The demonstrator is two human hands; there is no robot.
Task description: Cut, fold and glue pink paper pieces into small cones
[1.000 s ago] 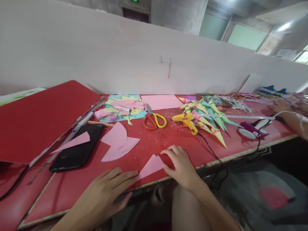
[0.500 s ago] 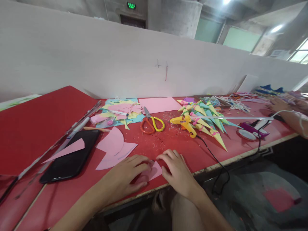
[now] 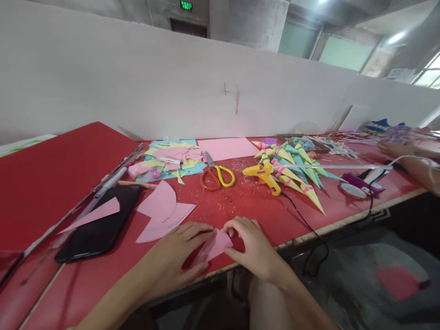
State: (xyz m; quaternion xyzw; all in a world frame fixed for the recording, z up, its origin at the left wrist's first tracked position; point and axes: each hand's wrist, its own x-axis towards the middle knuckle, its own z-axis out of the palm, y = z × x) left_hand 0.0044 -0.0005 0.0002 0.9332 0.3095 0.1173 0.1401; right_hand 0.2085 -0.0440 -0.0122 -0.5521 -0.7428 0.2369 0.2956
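Observation:
A small fan-shaped piece of pink paper (image 3: pixel 217 245) lies between my hands near the table's front edge, partly covered by fingers. My left hand (image 3: pixel 184 252) holds its left side, thumb below and fingers curved over the upper edge. At its right edge, the index finger and thumb of my right hand (image 3: pixel 250 247) are bent round the paper. Beyond them rest scissors (image 3: pixel 217 178) with one red and one yellow handle. A yellow hot glue gun (image 3: pixel 263 176) lies to their right, a clear glue stick reaching from its back.
Pink paper cutouts (image 3: pixel 160 204) and a black phone (image 3: pixel 103 224) lie left. Paper scraps (image 3: pixel 172 158) and a pink sheet (image 3: pixel 230 148) are at the back. Right are several paper cones (image 3: pixel 299 160) and a co-worker's hand (image 3: pixel 395 149). The glue gun's cord (image 3: pixel 305 220) hangs over the edge.
More of the pink paper shows between my hands, and it looks more spread out. My right fingers have curled in at its right edge.

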